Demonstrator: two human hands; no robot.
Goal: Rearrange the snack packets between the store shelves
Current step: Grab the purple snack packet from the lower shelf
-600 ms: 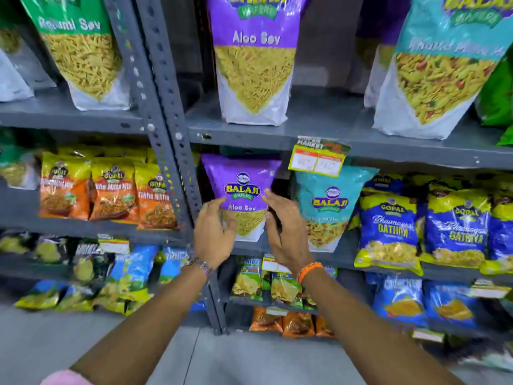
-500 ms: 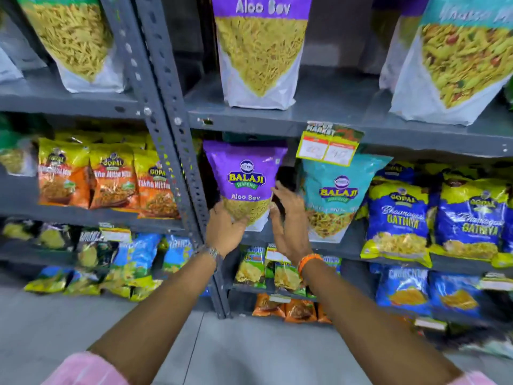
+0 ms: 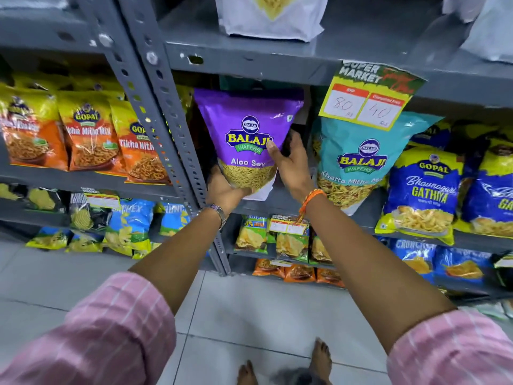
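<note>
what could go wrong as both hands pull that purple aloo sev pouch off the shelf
The purple Balaji Aloo Sev pouch sits close under the grey upper shelf lip, so its top may snag. The right hand works beside the teal Balaji Khatta Mitha pouch, which could tip. The left hand grips only a bottom corner.

Tight slot: grey upright [image 3: 177, 140] left, teal packet [image 3: 358, 162] right.

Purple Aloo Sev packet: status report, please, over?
Left hand cupped under the purple Aloo Sev packet. Right hand gripping its right edge. Packet upright on shelf. Teal Balaji packet close beside; nothing blocking.
</note>
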